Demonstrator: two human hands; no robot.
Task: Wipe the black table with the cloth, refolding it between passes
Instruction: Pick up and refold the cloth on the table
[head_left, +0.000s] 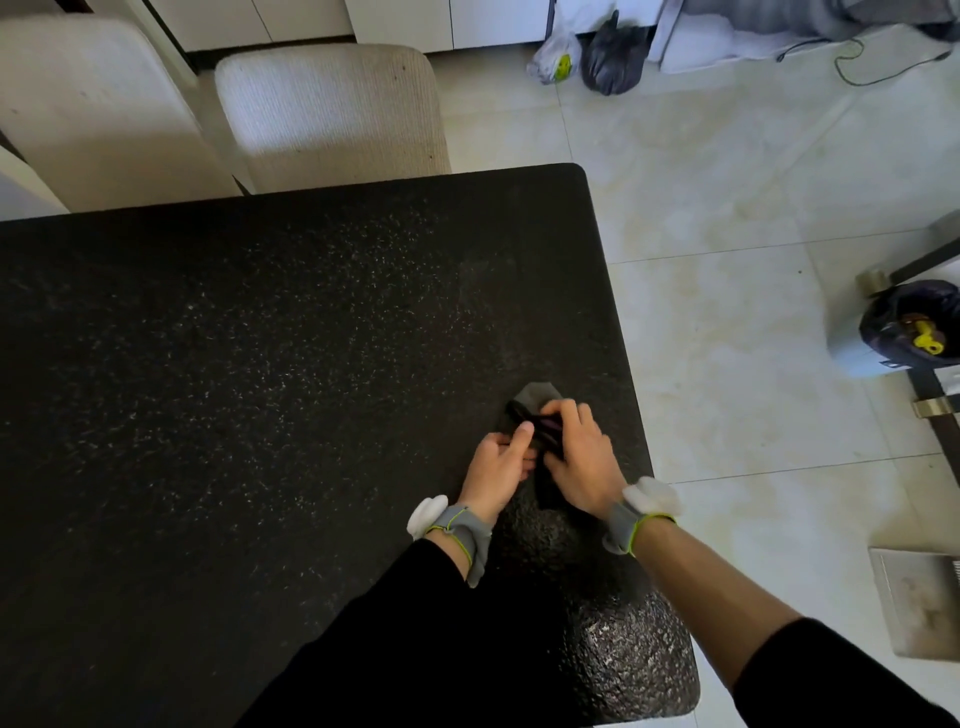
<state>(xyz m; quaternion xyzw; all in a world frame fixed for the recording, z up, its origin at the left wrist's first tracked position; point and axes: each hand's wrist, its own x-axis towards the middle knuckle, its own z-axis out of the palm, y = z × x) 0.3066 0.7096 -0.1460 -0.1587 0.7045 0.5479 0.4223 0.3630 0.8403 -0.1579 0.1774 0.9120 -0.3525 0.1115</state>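
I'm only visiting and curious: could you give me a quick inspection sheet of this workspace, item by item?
Surface: black table, speckled, with pale flecks and faint smears across its top.
Job's things: dark cloth, bunched on the table near its right edge.
Clutter: nothing seen.
Hands: left hand and right hand both grip the cloth, close together.
Cables: one dark cable lies looped on the tiled floor, far from the table.
Surroundings: two pale chairs beyond the table; a white bag and a black bag on the floor; a bin with a black liner at right.
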